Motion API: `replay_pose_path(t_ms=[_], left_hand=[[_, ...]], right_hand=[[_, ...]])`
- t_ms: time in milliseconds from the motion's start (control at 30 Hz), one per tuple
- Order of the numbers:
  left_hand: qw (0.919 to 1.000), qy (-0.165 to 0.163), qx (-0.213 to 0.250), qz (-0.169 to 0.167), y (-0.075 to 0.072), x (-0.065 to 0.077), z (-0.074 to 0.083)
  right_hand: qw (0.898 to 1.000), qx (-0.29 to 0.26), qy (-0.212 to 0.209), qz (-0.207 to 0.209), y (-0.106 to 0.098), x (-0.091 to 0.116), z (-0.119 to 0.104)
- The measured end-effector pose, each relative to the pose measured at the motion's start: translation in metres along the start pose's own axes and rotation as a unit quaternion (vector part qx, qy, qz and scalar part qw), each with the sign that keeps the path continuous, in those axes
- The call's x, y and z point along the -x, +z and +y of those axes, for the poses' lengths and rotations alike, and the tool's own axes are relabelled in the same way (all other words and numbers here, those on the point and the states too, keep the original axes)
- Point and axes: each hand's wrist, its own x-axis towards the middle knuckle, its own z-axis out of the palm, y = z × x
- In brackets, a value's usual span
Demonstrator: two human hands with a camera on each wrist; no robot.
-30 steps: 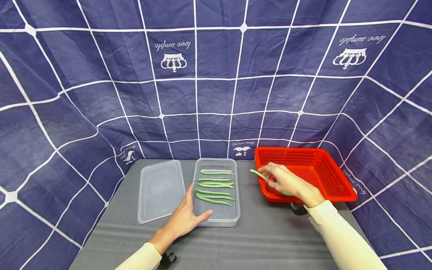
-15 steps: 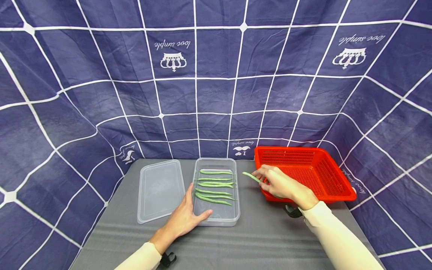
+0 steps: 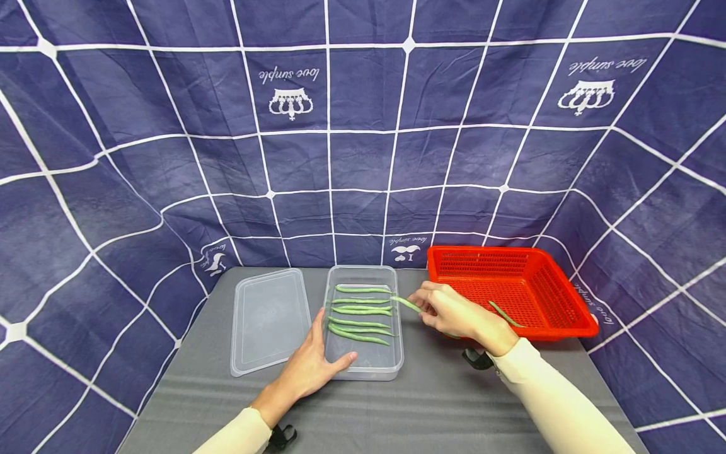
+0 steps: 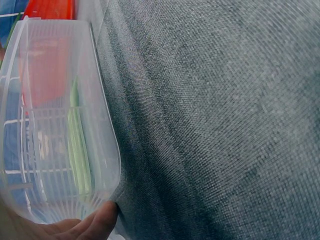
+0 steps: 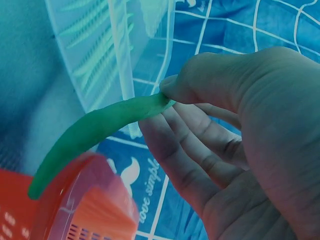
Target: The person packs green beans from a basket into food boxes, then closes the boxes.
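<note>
In the head view, a clear plastic container [image 3: 377,360] holds several green beans [image 3: 360,324] lying crosswise, roughly side by side. My left hand [image 3: 309,367] rests against its near left corner, with straight fingers along the left side and the thumb over the near edge. Between thumb and fingertips, my right hand [image 3: 454,312] pinches one end of a green bean [image 5: 95,127]. The bean's other end reaches the container's right rim. Right of that hand stands a red plastic basket [image 3: 547,274], with another bean [image 3: 506,314] inside it.
A translucent lid [image 3: 272,321] lies flat on the grey cloth [image 3: 431,410] left of the container. Blue cloth [image 3: 363,157] with white lines hangs behind and on both sides.
My right hand has moved left from the basket toward the container, carrying the pinched bean. A bean in the basket has come into sight. The left hand has stayed put.
</note>
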Motion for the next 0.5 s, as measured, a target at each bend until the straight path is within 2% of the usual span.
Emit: replay_pose_path(t_ms=[500], left_hand=[[1.0000, 0.005, 0.000, -0.002, 0.001, -0.001, -0.002]], right_hand=[[0.999, 0.010, -0.031, -0.013, 0.015, -0.023, -0.020]])
